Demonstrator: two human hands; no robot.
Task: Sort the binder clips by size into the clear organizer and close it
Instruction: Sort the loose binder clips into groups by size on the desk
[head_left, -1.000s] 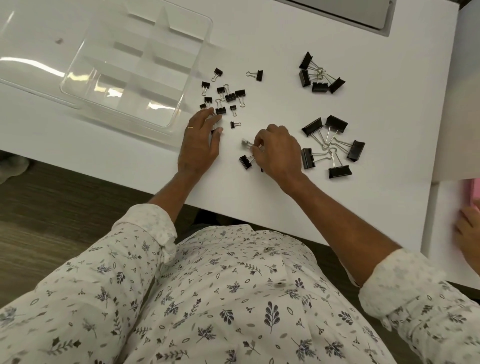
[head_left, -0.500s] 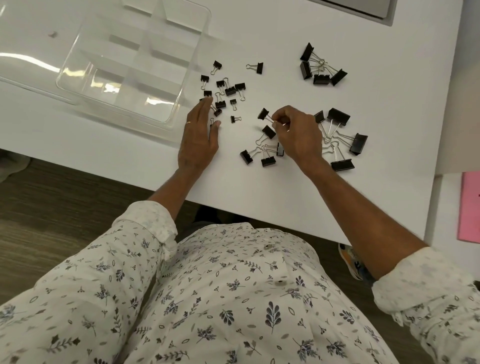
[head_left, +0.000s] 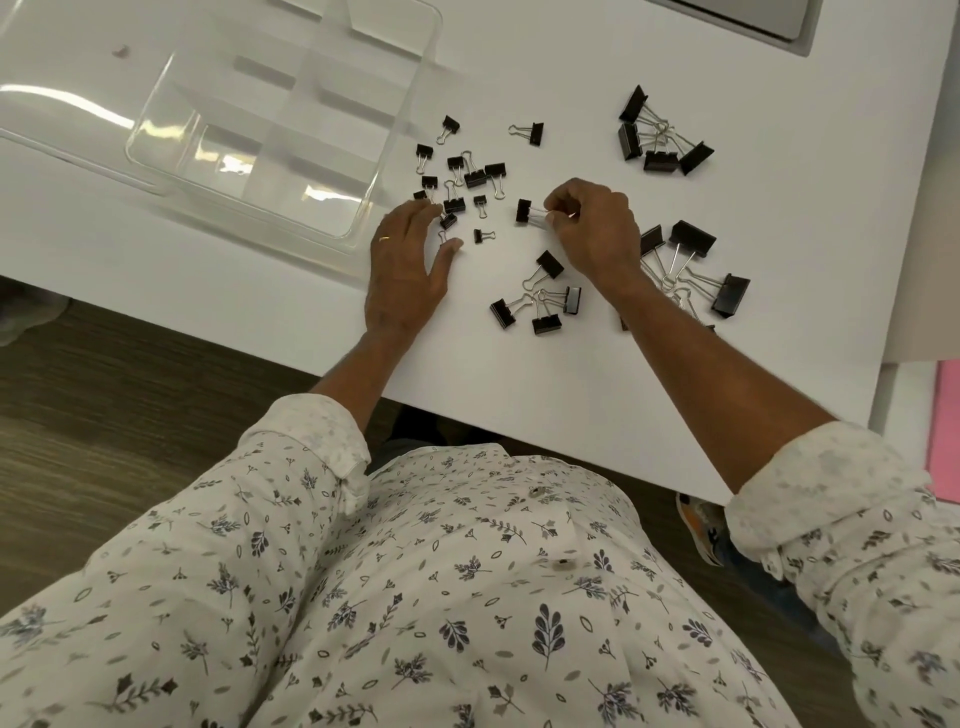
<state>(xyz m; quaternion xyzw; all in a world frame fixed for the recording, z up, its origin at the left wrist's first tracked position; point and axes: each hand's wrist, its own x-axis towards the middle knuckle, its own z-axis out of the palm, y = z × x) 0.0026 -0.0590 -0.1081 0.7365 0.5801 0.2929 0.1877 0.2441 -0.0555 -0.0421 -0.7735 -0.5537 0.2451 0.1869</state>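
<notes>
Black binder clips lie in loose groups on the white table. Several small clips sit beside the clear organizer, whose compartments hold nothing and whose lid lies open to the left. My left hand rests flat, fingers spread, its fingertips touching the small clips. My right hand pinches the wire handles of a medium clip just above the table. Several medium clips lie below it. Large clips sit to the right, partly behind my right wrist, and another group of large clips lies farther back.
The organizer's open lid spreads over the far left of the table. A grey panel sits at the far edge. A pink sheet lies on a neighbouring surface to the right. The table's front edge runs just below my hands.
My right hand left the medium clips near the front edge, rose away from me with one medium clip pinched, and carried it left. My left hand stayed by the small clips.
</notes>
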